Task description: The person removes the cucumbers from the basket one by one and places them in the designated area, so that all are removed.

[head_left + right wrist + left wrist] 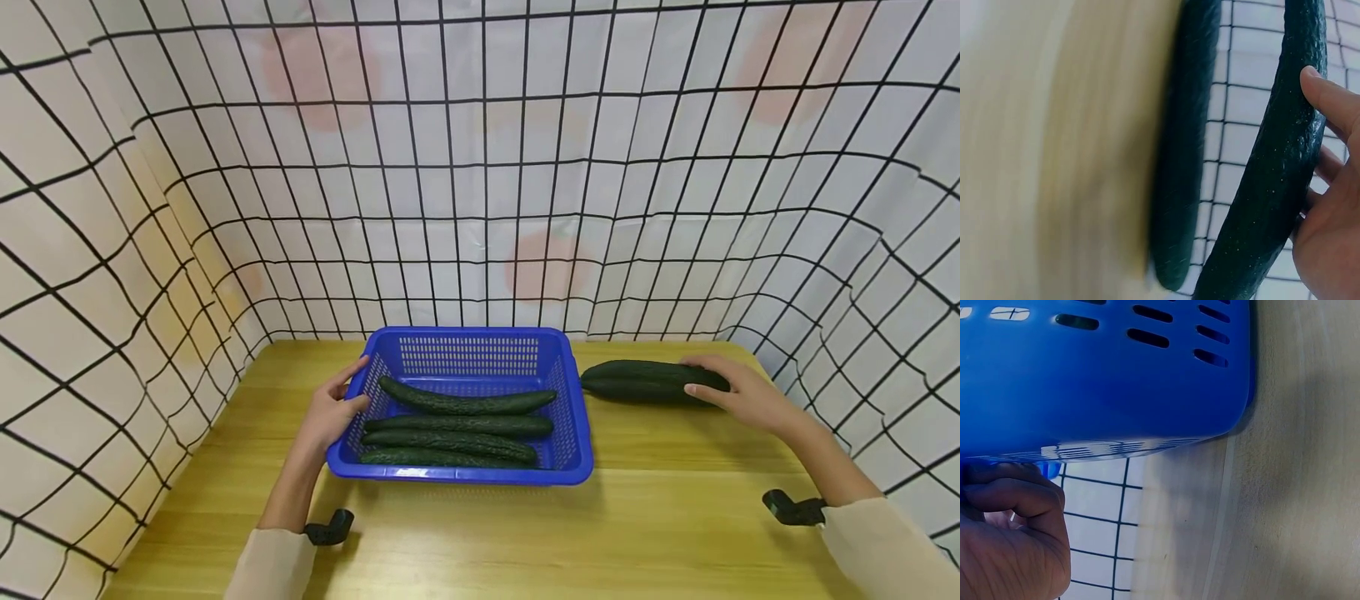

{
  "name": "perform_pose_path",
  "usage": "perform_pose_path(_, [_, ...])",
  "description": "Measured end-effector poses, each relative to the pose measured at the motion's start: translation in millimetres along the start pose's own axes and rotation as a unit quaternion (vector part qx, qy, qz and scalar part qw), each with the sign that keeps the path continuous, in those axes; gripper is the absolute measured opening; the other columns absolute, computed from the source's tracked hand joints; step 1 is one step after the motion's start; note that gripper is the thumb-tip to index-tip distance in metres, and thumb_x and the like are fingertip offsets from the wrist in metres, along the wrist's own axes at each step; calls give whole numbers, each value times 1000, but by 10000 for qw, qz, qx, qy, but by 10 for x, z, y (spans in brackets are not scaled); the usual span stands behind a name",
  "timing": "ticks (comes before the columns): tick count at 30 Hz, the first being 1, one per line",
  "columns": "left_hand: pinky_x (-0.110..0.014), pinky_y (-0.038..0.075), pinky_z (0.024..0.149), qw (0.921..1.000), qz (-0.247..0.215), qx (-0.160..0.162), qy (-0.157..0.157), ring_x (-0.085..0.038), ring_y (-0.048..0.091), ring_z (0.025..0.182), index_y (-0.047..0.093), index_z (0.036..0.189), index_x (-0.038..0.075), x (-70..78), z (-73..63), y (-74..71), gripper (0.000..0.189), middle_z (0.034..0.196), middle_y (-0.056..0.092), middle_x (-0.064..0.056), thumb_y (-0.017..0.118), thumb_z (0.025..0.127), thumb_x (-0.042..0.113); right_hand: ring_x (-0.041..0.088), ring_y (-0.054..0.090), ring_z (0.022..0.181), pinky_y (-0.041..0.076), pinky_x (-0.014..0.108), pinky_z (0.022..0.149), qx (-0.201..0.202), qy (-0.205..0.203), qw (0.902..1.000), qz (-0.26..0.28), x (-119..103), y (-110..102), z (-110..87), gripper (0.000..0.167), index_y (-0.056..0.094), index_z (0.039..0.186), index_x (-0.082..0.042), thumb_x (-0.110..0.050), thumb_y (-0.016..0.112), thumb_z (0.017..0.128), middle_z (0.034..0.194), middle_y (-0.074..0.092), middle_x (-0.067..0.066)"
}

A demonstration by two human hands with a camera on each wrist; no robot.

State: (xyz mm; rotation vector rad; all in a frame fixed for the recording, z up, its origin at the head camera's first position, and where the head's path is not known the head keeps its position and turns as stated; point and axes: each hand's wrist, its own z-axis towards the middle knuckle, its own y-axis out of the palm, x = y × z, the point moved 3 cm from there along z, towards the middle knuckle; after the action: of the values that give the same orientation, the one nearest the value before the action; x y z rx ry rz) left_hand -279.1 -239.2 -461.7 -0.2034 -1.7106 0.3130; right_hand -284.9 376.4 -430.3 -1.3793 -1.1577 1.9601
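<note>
A blue plastic basket (462, 475) with slotted walls holds several dark green cucumbers (468, 426), lying lengthwise side by side. My left hand (330, 414) grips the basket's left rim, thumb over the edge; the left wrist view shows its curled fingers (1019, 499) at the rim. To the right of the basket, my right hand (738, 392) holds a cucumber (1260, 175), with the thumb on one side and fingers on the other. Beside it, in the right wrist view, a second cucumber (1185, 144) lies on the table, apart from the held one there.
The wooden table (465, 542) carries the basket. A black wire grid (483, 208) with white sheeting behind it rises at the back and both sides, close to the basket's far edge. A small black device (330, 527) sits at each wrist.
</note>
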Motion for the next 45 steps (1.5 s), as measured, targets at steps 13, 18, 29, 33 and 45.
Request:
perform_pose_path(13, [-37, 61, 79, 10000, 78, 46, 29, -34, 66, 108, 46, 155, 36, -5, -6, -15, 71, 133, 61, -25, 63, 92, 8, 51, 45, 134, 39, 69, 100, -242, -93, 9996, -92, 348, 293, -116, 48, 56, 143, -5, -28, 64, 102, 145, 54, 26])
perform_pose_path(18, [-36, 61, 77, 10000, 31, 25, 29, -31, 66, 104, 46, 156, 36, -8, -8, -17, 72, 133, 61, -25, 64, 92, 8, 50, 48, 129, 40, 69, 97, -182, -225, 9994, -194, 370, 379, -119, 43, 60, 140, -11, -26, 67, 100, 140, 58, 24])
perform_pose_path(29, [-36, 60, 79, 10000, 31, 12, 50, -32, 66, 107, 45, 156, 37, -12, -16, -34, 71, 134, 61, -25, 63, 93, 8, 51, 45, 127, 39, 70, 96, -28, -363, 9982, -479, 367, 457, -117, 42, 62, 136, -12, -23, 72, 97, 140, 56, 25])
perform_pose_path(33, [-35, 60, 77, 10000, 10, 15, 46, -31, 66, 106, 45, 156, 37, -18, -23, -32, 72, 134, 61, -25, 63, 93, 7, 52, 43, 131, 37, 71, 99, -144, -93, 9984, -543, 346, 452, -89, 43, 62, 137, -13, -30, 70, 98, 143, 54, 25])
perform_pose_path(45, [-37, 60, 77, 9999, 89, 30, 77, -33, 66, 106, 47, 155, 37, -12, -9, -18, 71, 133, 62, -25, 64, 92, 8, 44, 54, 126, 43, 65, 101, -29, -233, 9994, -253, 33, 386, 130, 43, 60, 138, -10, -32, 65, 102, 137, 62, 16])
